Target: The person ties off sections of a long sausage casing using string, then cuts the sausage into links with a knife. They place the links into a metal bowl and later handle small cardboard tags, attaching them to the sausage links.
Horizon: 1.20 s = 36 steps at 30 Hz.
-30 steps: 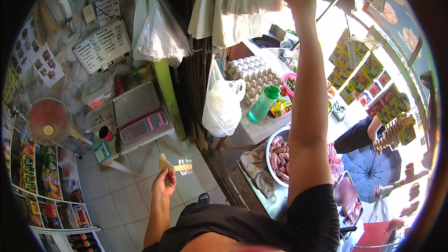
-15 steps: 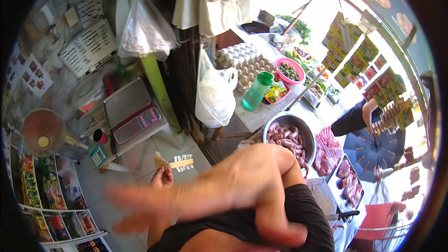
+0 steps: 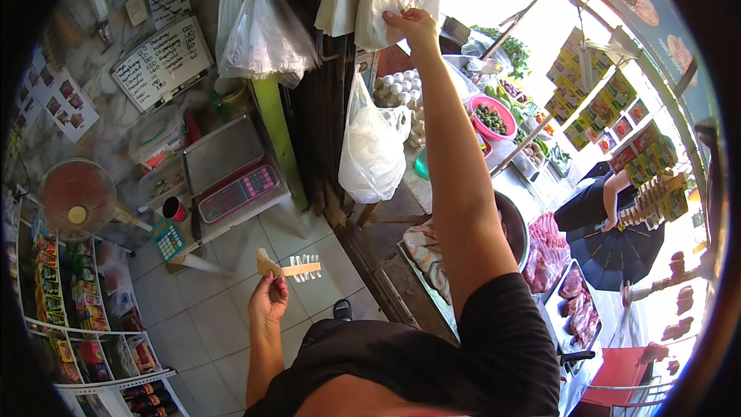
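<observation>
Low on the left, my left hand [image 3: 268, 299] is closed on a tan card strip [image 3: 297, 269] that carries several small clear pieces along both sides. What those clear pieces are, I cannot make out. High up, my right arm is stretched out and my right hand [image 3: 414, 27] pinches the lower part of a white bag [image 3: 380, 25] in a hanging bunch. Just below hangs a filled white plastic bag [image 3: 372, 150], apart from my hand.
A scale [image 3: 239, 193] stands on a small table at left, near a fan [image 3: 77, 197]. Eggs [image 3: 398, 89] and a pink bowl [image 3: 494, 117] of small green produce lie beyond my right arm. Raw meat [image 3: 548, 251] is on the right. Another person's hand [image 3: 610, 220] shows farther off.
My right hand has swung from low over my body up to the hanging white bags and taken hold of one. My left hand still holds the card strip in nearly the same place.
</observation>
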Each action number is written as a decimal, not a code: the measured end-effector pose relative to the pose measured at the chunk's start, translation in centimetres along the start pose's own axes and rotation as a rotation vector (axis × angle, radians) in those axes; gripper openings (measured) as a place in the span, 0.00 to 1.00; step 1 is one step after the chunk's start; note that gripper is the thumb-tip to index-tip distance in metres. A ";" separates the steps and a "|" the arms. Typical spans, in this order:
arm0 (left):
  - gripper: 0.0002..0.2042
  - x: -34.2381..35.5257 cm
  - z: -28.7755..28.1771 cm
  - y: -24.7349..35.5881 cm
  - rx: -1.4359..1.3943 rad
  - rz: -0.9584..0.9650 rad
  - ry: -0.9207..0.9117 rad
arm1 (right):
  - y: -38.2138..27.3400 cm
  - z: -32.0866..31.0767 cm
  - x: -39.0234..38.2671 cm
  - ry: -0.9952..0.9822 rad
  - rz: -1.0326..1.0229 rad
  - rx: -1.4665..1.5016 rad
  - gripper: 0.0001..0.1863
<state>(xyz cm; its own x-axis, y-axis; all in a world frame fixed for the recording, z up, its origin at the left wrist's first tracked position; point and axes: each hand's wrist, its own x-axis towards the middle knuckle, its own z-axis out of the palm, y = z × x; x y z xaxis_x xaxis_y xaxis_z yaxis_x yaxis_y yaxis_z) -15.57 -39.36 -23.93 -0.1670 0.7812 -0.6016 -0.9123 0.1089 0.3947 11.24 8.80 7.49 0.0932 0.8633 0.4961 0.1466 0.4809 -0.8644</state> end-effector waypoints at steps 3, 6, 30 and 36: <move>0.09 -0.3 -0.8 -0.1 0.000 0.002 0.021 | 0.9 -0.2 1.0 -0.053 -0.037 0.024 0.20; 0.09 -0.1 -1.1 -0.2 -0.002 -0.002 0.041 | 0.7 -1.5 0.6 -0.040 -0.037 -0.021 0.16; 0.10 6.6 3.3 -0.5 0.115 -0.233 0.021 | 13.2 -19.1 -24.1 -0.198 0.525 -0.026 0.09; 0.10 6.3 7.1 -3.6 0.241 -0.261 0.016 | 20.8 -38.9 -30.8 0.744 0.526 0.768 0.14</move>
<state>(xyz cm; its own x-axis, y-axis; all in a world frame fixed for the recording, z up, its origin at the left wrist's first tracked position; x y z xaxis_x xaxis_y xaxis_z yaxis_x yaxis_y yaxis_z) -10.67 -30.42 -24.22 0.0529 0.6982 -0.7139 -0.8108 0.4473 0.3774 49.69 -13.69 -22.61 0.5506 0.8032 -0.2273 -0.6851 0.2792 -0.6728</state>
